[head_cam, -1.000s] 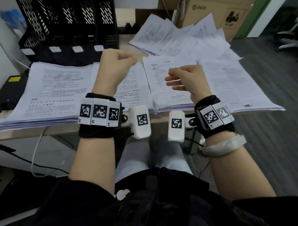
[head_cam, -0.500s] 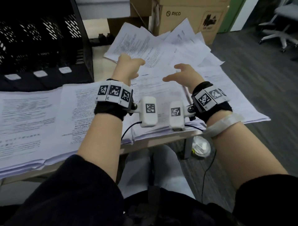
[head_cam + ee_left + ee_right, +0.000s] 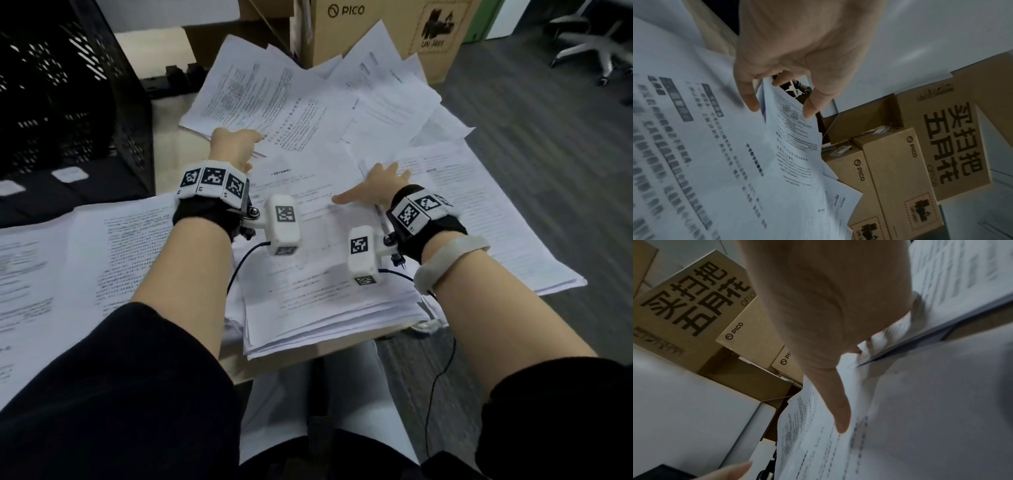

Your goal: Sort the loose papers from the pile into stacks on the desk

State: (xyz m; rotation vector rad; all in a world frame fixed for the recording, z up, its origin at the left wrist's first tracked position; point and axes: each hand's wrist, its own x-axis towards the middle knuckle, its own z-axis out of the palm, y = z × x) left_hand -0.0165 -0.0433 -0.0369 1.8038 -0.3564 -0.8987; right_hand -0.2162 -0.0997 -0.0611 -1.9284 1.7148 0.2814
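Note:
The loose pile of printed papers lies fanned out at the back of the desk. Three flat stacks lie nearer: a left stack, a middle stack and a right stack. My left hand is at the pile's near left corner. In the left wrist view its fingers and thumb pinch the edge of a lifted sheet. My right hand lies flat with spread fingers on the papers where the pile meets the middle and right stacks. Its thumb rests on a sheet.
Black mesh file trays stand at the back left of the desk. Cardboard boxes rise right behind the pile. An office chair stands on the floor at the far right. The desk's front edge runs just below the middle stack.
Both hands have reached forward from above the near stacks to the loose pile. The left hand, a fist before, now pinches a sheet. The right hand has spread flat on the papers.

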